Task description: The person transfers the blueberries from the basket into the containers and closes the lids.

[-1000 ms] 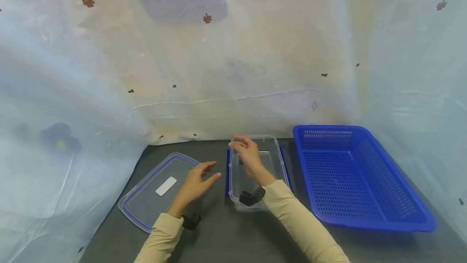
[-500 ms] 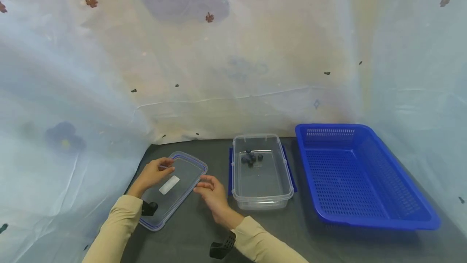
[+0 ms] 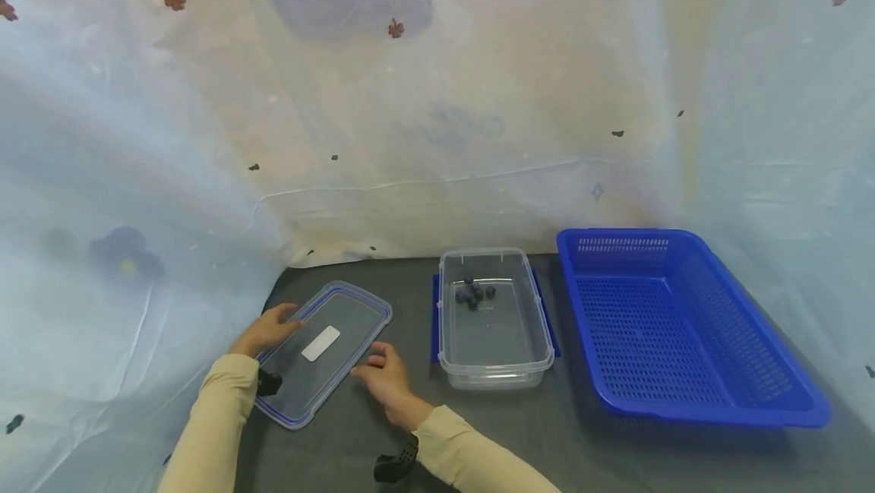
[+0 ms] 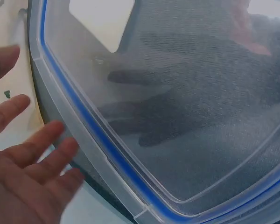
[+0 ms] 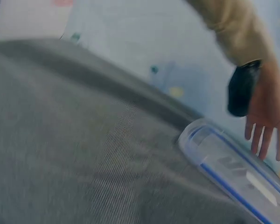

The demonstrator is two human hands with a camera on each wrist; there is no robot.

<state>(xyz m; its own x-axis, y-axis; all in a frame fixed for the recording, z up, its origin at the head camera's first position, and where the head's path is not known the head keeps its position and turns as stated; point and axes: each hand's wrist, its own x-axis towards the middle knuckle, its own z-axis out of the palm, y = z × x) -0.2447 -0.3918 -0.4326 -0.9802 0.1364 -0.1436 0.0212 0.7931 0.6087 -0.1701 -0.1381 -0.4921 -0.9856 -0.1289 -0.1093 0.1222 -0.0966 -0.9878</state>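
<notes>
A clear rectangular lid (image 3: 342, 360) with a blue seal and a white label (image 3: 320, 343) lies flat on the dark cloth at left. My left hand (image 3: 266, 331) is at its far-left edge; in the left wrist view the fingers of that hand (image 4: 35, 163) are spread just outside the rim, apparently apart from it. Beside the opposite edge is my right hand (image 3: 391, 383), fingers loosely bent, holding nothing visible. Right of it stands a clear plastic food container (image 3: 497, 345), uncovered, its blue side flaps (image 3: 435, 318) folded out. Several small dark round fruits, like blueberries (image 3: 472, 295), sit inside.
A large blue plastic basket (image 3: 642, 341) with slotted walls stands right of the container. Patterned sheeting (image 3: 437, 98) hangs behind and at both sides of the dark-cloth surface (image 3: 410, 280).
Both hands have moved left. My right hand has left its place over the container, uncovering the dark fruits, and come beside the lid. My left hand has crossed to the lid's far-left edge.
</notes>
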